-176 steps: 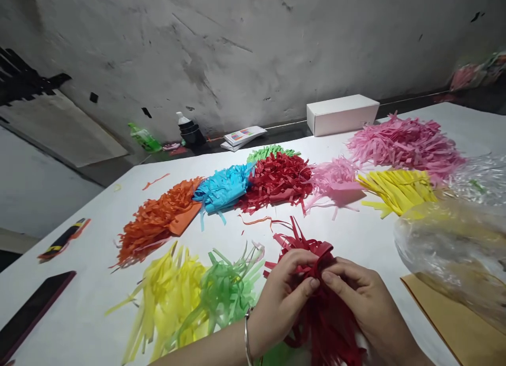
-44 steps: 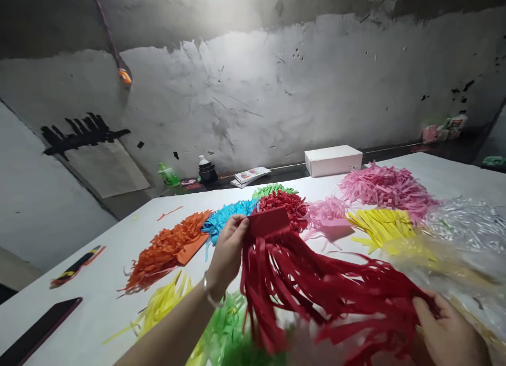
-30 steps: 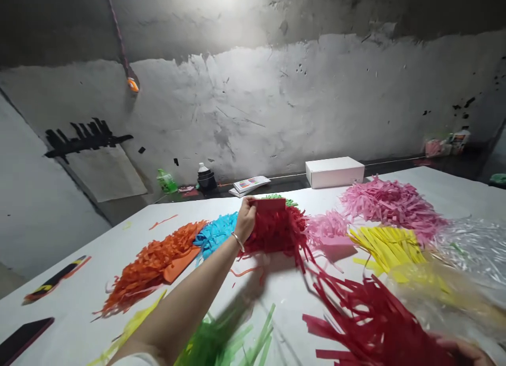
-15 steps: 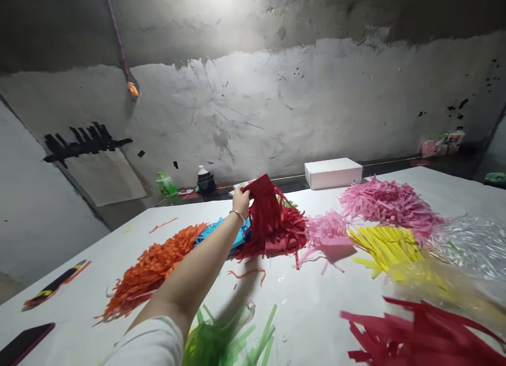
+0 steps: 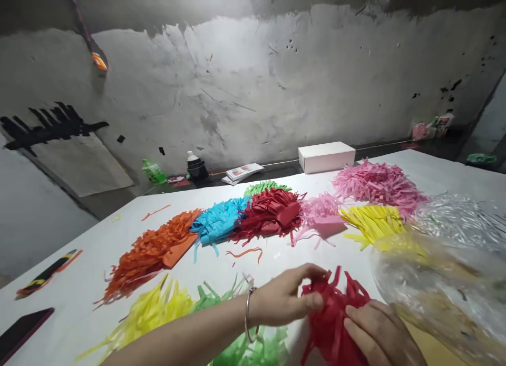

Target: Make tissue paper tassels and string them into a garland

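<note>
Head view, red fringe (image 5: 331, 326) beneath right fingers (image 5: 366, 324), their grip hidden, left fingers (image 5: 304, 274) parted at its edge

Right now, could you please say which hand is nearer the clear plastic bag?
Right: the right hand is by the near-left edge of the clear plastic bag; the left hand is farther left.

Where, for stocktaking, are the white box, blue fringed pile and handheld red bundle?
White box (image 5: 329, 161), head view: front face.
Blue fringed pile (image 5: 220, 217), head view: central strips.
Red bundle (image 5: 331, 325), head view: uncovered middle.
</note>
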Demonstrator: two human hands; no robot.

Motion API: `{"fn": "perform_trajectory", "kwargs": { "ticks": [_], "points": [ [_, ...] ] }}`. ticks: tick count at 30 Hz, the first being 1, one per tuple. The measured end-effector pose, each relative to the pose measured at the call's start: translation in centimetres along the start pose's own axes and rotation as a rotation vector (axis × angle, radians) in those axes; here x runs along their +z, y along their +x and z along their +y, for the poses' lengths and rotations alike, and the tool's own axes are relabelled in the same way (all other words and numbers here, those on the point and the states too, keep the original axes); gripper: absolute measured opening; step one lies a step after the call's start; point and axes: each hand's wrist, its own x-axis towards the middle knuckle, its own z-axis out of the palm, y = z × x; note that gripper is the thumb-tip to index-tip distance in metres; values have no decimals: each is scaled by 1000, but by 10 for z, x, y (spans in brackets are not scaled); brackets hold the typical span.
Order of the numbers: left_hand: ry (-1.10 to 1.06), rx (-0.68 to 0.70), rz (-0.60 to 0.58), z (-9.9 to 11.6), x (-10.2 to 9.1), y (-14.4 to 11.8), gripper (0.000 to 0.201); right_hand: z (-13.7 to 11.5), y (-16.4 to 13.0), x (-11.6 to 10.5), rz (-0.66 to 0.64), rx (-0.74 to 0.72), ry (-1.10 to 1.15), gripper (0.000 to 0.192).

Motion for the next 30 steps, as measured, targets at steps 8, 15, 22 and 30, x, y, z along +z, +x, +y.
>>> {"fn": "perform_trajectory", "kwargs": {
  "ticks": [8, 15, 22, 30],
  "points": [
    [-58, 46, 204, 22, 4, -37, 44, -28, 11, -11, 86, -84, -54, 30],
    [224, 384, 231, 33, 40, -60, 46, -48, 40, -16, -31, -149, -24, 35],
    [123, 126, 593, 0, 22, -80, 19, -48, 33, -28, -45, -159, 49, 29],
    [268, 167, 526, 25, 43, -121, 49, -65, 26, -30, -65, -179, -37, 29]
  ]
}}
